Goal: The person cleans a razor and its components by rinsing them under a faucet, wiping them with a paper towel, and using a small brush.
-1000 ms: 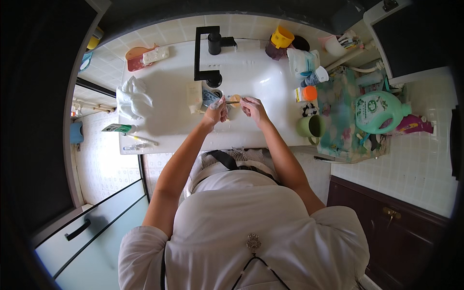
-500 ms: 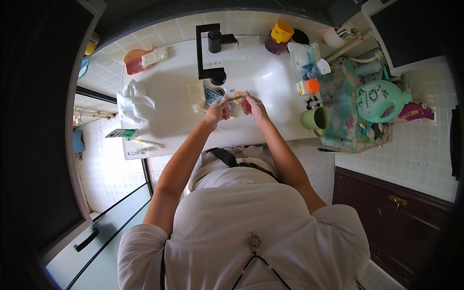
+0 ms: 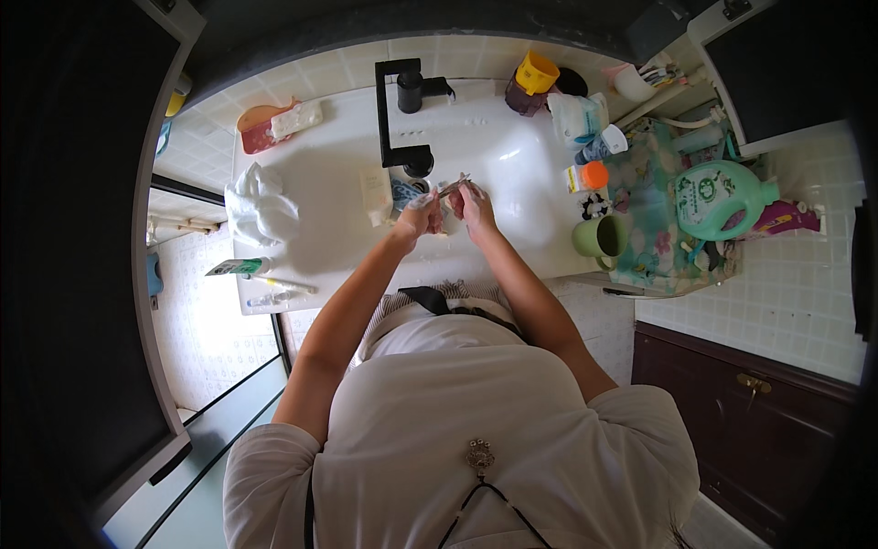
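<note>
Over the white sink basin, both my hands are close together. My left hand has whitish suds on it and its fingers are closed round one end of a thin, shiny metal tool. My right hand pinches the same tool near its other end, which tilts up and away to the right. The tool is too small and partly covered for me to tell its kind. Just beyond my left hand lie a blue patterned item and a cream-coloured flat tube or bottle.
A black faucet reaches over the basin. Left are a white cloth, a soap bar and a tube. A green mug, an orange-capped bottle and a yellow cup line the right side.
The metal tool has gone from nearly level to tilted up at its right end. My right-hand fingers have drawn in closer around it. The whole view has shifted slightly.
</note>
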`<control>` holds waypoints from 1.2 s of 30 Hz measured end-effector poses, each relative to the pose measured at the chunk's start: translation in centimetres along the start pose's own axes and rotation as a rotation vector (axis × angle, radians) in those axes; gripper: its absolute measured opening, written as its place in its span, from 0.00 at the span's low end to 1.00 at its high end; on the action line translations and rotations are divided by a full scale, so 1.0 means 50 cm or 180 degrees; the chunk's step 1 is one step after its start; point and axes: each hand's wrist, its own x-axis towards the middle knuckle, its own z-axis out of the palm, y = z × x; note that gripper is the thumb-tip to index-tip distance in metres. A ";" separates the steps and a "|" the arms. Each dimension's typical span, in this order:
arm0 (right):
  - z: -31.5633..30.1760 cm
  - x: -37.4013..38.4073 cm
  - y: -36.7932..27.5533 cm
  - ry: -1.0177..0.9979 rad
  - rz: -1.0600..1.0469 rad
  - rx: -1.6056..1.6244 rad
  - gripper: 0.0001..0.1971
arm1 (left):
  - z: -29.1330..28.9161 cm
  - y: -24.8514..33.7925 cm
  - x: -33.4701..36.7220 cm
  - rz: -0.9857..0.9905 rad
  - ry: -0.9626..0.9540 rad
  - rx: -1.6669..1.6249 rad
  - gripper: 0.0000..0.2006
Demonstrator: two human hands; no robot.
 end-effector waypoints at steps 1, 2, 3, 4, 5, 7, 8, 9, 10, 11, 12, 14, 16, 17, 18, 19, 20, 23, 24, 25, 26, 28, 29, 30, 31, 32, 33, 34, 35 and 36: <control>-0.003 0.001 0.000 0.0105 0.0244 0.0215 0.08 | 0.002 -0.001 0.000 0.0035 -0.0035 0.0021 0.21; -0.003 0.002 0.001 0.0116 0.0247 0.0210 0.08 | 0.004 -0.001 0.000 0.0071 -0.0069 0.0043 0.21; -0.002 0.001 0.003 0.0016 0.0257 0.0477 0.08 | 0.007 0.000 0.002 0.0065 -0.0078 0.0040 0.21; -0.001 -0.002 0.006 -0.0081 0.0275 0.0745 0.07 | 0.010 -0.001 0.002 0.0074 -0.0086 0.0035 0.21; 0.001 -0.004 0.010 -0.0068 0.0284 0.0745 0.07 | 0.012 -0.001 0.003 0.0083 -0.0093 0.0031 0.20; 0.014 -0.011 0.013 -0.0206 0.0334 0.0991 0.08 | 0.014 0.000 0.006 0.0049 -0.0056 0.0079 0.20; 0.018 -0.017 0.011 -0.0088 0.0504 0.1074 0.08 | 0.014 0.000 0.007 0.0028 -0.0010 0.0129 0.19; 0.021 -0.021 0.007 -0.0086 0.0512 0.1072 0.08 | 0.014 -0.002 0.006 0.0022 -0.0009 0.0124 0.19; 0.022 -0.022 0.007 0.0047 0.0502 0.1022 0.08 | 0.011 -0.006 0.009 0.0048 -0.0051 0.0131 0.19; 0.023 -0.023 0.007 0.0179 0.0493 0.0971 0.08 | 0.008 -0.011 0.012 0.0074 -0.0092 0.0137 0.19; 0.018 -0.022 0.004 0.0177 0.0494 0.0968 0.08 | 0.005 -0.015 0.014 0.0075 -0.0090 0.0134 0.19; 0.002 -0.014 0.003 0.0179 0.0460 0.1035 0.09 | 0.004 -0.017 0.014 0.0124 -0.0186 0.0113 0.19; 0.002 -0.012 0.006 0.0212 0.0395 0.0983 0.11 | 0.012 -0.016 0.013 0.0194 -0.0065 0.0091 0.20; 0.004 -0.013 0.005 0.0244 0.0329 0.0932 0.14 | 0.016 -0.012 0.010 0.0267 0.0054 0.0070 0.20; 0.015 -0.018 0.011 0.0251 0.0330 0.0936 0.14 | 0.018 -0.008 0.006 0.0260 0.0050 0.0074 0.20; 0.030 -0.023 0.019 0.0292 0.0310 0.0828 0.15 | 0.018 -0.006 0.005 0.0232 0.0061 0.0172 0.20; 0.039 -0.026 0.023 0.0334 0.0289 0.0720 0.16 | 0.018 -0.004 0.005 0.0203 0.0071 0.0271 0.19; 0.035 -0.026 0.019 0.0617 -0.0131 0.0194 0.16 | 0.013 -0.010 0.008 0.0209 0.0008 0.0105 0.19; 0.028 -0.016 0.019 0.0864 -0.0193 0.0279 0.16 | 0.010 -0.013 0.011 0.0211 0.0007 0.0108 0.19; 0.023 -0.014 0.008 0.0999 -0.0105 0.0324 0.16 | 0.007 -0.015 0.012 0.0209 -0.0061 0.0033 0.19; 0.018 -0.015 -0.003 0.0973 -0.0058 0.0343 0.15 | 0.003 -0.017 0.012 0.0208 -0.0128 -0.0042 0.20; 0.017 -0.018 -0.009 0.0957 -0.0014 0.0365 0.15 | 0.000 -0.016 0.015 0.0177 -0.0138 -0.0039 0.20; 0.019 -0.020 -0.005 0.0869 0.0026 0.0362 0.15 | 0.002 -0.015 0.016 0.0147 -0.0158 -0.0033 0.20; 0.023 -0.023 0.001 0.0780 0.0066 0.0358 0.15 | 0.005 -0.015 0.016 0.0145 -0.0168 -0.0029 0.20; 0.037 -0.031 0.002 0.0714 0.0047 0.0231 0.15 | 0.009 -0.015 0.014 0.0144 -0.0061 0.0026 0.19; 0.047 -0.040 0.001 0.0654 0.0026 0.0247 0.15 | 0.012 -0.014 0.012 0.0144 0.0047 0.0082 0.19; 0.054 -0.046 -0.002 0.0594 0.0006 0.0263 0.15 | 0.012 -0.012 0.010 0.0142 0.0047 0.0077 0.19; 0.049 -0.041 0.001 0.0597 0.0003 0.0263 0.15 | 0.011 -0.012 0.011 0.0099 0.0064 0.0081 0.19; 0.040 -0.034 0.001 0.0715 -0.0025 0.0216 0.15 | 0.010 -0.010 0.011 0.0055 0.0081 0.0085 0.19; 0.031 -0.027 0.000 0.0833 -0.0052 0.0168 0.16 | 0.007 -0.010 0.015 0.0056 0.0078 0.0086 0.19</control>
